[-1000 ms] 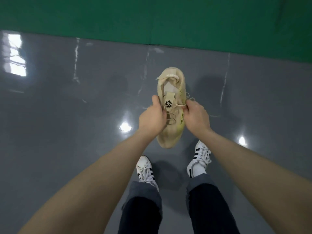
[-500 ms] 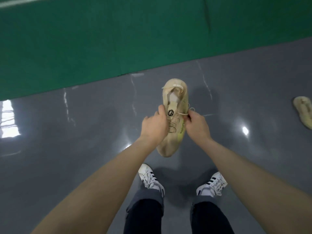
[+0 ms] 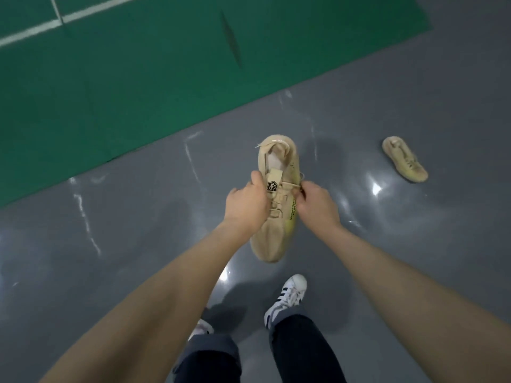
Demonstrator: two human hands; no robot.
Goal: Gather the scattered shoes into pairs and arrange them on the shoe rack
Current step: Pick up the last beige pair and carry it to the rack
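Hands grip one beige knit lace-up sneaker above the glossy grey floor: left hand curls round its side, right hand pinches its lace, probably steadying it for carrying. Its matching beige sneaker lies well apart to the right, so pairing seems next; no shoe rack shows.

Tan knit sneaker is held off the grey floor, heel far, toe near and pointing down. Black hexagon logo tag on the tongue, laces threaded, yellow-green stripe with black print along its right side (print too small to read). Matching tan sneaker lies on the floor, far right, well apart, upright, heel far, toe angled right.
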